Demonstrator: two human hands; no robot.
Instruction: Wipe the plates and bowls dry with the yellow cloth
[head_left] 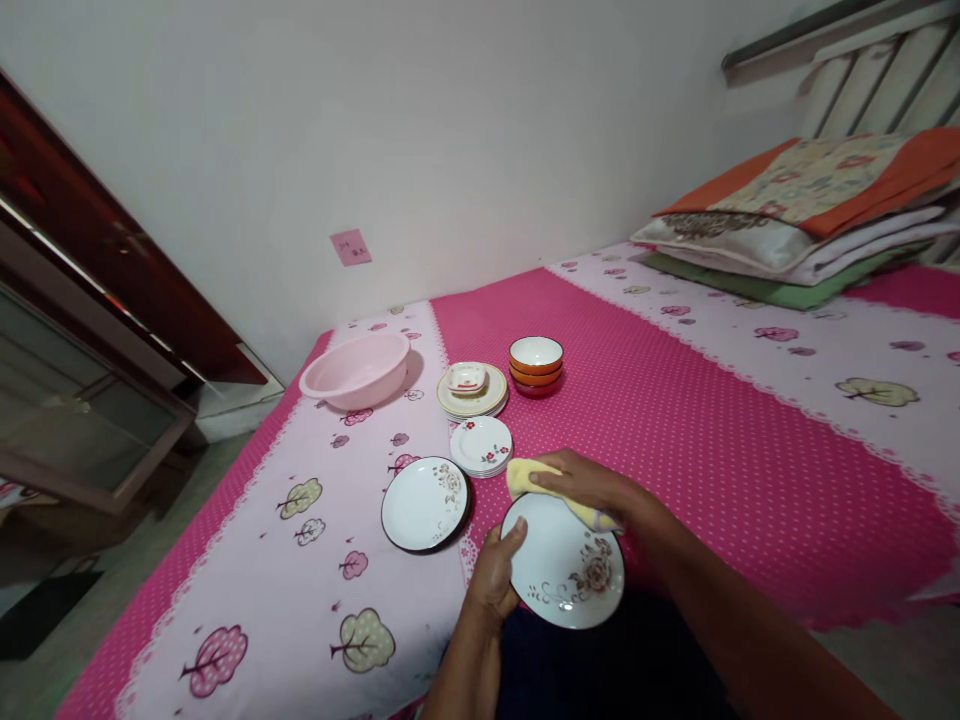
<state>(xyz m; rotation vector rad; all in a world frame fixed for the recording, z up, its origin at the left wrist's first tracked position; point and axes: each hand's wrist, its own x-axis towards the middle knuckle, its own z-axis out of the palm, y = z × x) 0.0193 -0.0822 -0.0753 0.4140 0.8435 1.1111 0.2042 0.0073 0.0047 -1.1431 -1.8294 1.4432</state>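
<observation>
My left hand (495,575) grips the left rim of a white plate with a brown flower print (562,575), held tilted above my lap at the bed's near edge. My right hand (589,485) is closed on a yellow cloth (525,475) and presses it against the plate's upper rim. Just to the left, a second flowered plate with a dark rim (424,503) lies flat on the pink bedsheet (712,450).
Beyond the hands sit a stack of small red-flowered plates (481,445), a stack of cream plates with a small dish on top (472,388), stacked orange bowls (535,364) and a pink basin (356,369). Folded bedding (802,215) lies far right. A wooden cabinet (82,330) stands left.
</observation>
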